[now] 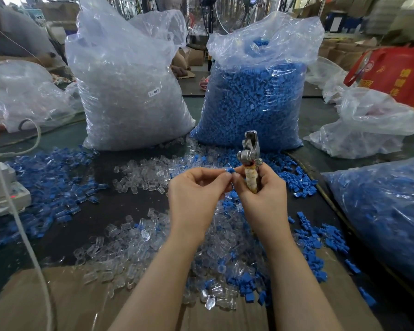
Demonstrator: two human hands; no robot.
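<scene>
Above the middle of the tabletop (101, 206), both grips met around one small blue piece (230, 170). My left grip (196, 194) pinched it between thumb and forefinger, and the fingertips of my right grip (263, 197) touched it from the other side. The same right grip was closed round the wrapped handle of a metal tool (250, 149). It stood almost upright, its long axis leaning a little away from me, with the shiny head on top.

So the piece lay just left of the handle and below the head. I judged that the next move was a short lift, up and to the right, with the left grip carrying the piece. Nothing stood between them.

Below the grips, loose clear caps (129, 177) and loose blue parts (58, 173) lay scattered, some on a cardboard sheet (58, 295). Behind the tool stood a bag of clear caps (129, 91) and a bag of blue parts (253, 99), the blue one near enough that a push forward could brush it.
</scene>
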